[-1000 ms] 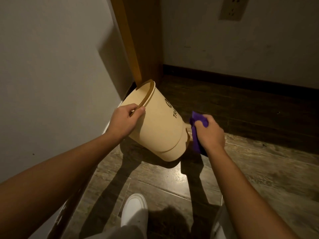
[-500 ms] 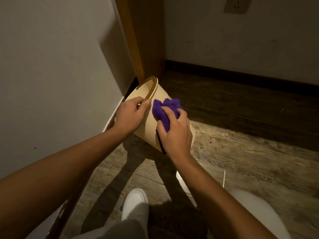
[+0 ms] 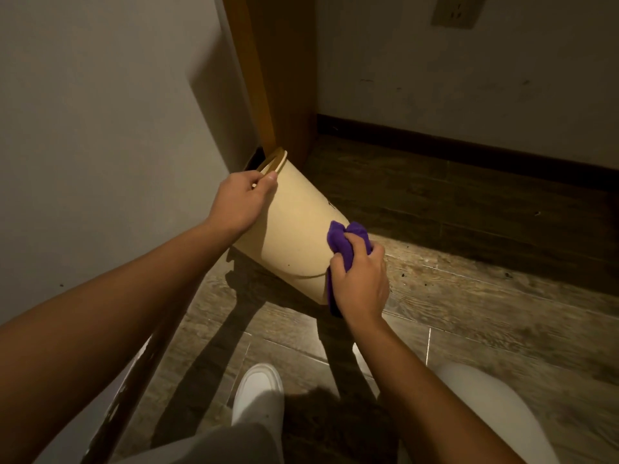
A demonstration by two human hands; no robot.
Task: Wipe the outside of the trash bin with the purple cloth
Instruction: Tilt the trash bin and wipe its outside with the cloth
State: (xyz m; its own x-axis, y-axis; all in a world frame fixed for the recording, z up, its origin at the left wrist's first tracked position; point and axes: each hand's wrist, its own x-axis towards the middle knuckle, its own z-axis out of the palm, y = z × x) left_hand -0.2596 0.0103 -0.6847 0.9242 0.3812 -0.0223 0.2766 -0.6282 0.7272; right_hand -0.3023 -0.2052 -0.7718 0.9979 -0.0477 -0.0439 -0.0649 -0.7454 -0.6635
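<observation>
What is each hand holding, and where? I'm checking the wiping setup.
Left hand holds the tilted trash bin by its rim; right hand holds the bunched purple cloth against the bin's lower side.

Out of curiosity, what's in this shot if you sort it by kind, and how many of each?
Bare hands: 2, left hand gripping the bin's rim, right hand bunching the cloth
Beige plastic trash bins, tilted: 1
Purple cloths: 1
White shoes: 1
Beige wall sockets: 1
Total: 6
</observation>
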